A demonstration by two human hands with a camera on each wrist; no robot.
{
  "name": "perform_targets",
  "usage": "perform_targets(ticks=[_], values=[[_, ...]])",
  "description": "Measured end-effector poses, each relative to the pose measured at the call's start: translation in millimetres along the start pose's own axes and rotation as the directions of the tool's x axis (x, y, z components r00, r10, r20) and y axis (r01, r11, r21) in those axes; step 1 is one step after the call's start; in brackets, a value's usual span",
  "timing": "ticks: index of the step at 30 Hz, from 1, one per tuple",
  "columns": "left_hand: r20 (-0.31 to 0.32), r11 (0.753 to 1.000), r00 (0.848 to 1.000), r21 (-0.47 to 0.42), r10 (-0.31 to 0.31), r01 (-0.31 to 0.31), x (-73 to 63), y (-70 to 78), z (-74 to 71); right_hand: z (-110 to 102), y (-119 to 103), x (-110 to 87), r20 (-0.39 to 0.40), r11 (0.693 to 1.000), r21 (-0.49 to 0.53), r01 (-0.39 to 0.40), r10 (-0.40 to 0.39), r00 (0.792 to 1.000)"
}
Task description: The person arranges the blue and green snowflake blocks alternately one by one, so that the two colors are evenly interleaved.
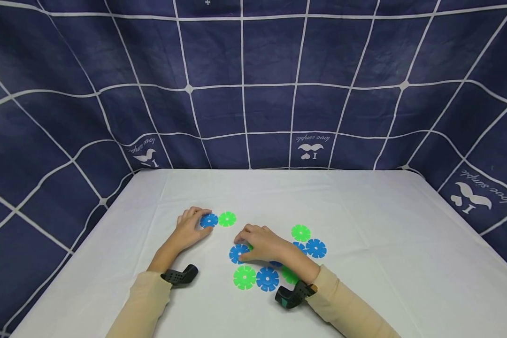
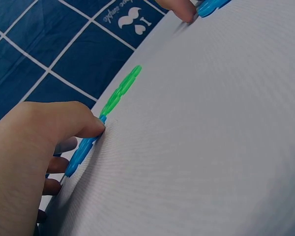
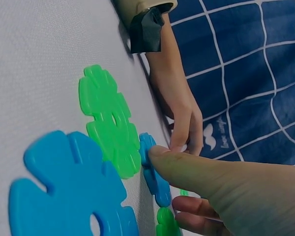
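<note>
Flat flower-shaped plastic discs, slotted around the edge, lie on the white cloth. At the far left, my left hand [image 1: 188,230] grips a blue disc [image 1: 208,221], thumb at its near edge and fingers at its far side. A green disc [image 1: 226,219] lies right beside that one. My right hand [image 1: 263,243] holds another blue disc [image 1: 235,254] between thumb and fingers, close over the cloth. In the right wrist view the thumb presses the face of this blue disc [image 3: 160,184]. Part of a green disc [image 3: 166,223] shows beside it, mostly hidden under the right hand.
Near the right hand lie a green disc [image 1: 244,277] and a blue disc [image 1: 267,279]. Farther right are another green disc [image 1: 301,233] and blue disc [image 1: 316,248]. The right forearm partly covers several more. A dark blue checked curtain [image 1: 270,110] hangs behind the table [image 1: 384,211].
</note>
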State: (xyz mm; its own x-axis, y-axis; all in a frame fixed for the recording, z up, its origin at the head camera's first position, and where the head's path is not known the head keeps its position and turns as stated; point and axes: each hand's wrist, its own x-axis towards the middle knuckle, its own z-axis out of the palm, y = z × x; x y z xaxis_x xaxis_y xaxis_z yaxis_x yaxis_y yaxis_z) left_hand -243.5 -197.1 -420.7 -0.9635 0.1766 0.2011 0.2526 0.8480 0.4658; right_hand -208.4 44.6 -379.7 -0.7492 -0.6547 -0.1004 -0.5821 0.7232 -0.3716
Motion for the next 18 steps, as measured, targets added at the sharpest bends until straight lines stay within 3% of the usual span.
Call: perform_targets(ticks=[18], values=[[0.005, 1.0, 1.0, -0.01, -0.004, 0.004, -0.1, 0.1, -0.9, 0.1, -0.6, 1.5, 0.014, 1.0, 0.003, 0.0, 0.0, 1.0]])
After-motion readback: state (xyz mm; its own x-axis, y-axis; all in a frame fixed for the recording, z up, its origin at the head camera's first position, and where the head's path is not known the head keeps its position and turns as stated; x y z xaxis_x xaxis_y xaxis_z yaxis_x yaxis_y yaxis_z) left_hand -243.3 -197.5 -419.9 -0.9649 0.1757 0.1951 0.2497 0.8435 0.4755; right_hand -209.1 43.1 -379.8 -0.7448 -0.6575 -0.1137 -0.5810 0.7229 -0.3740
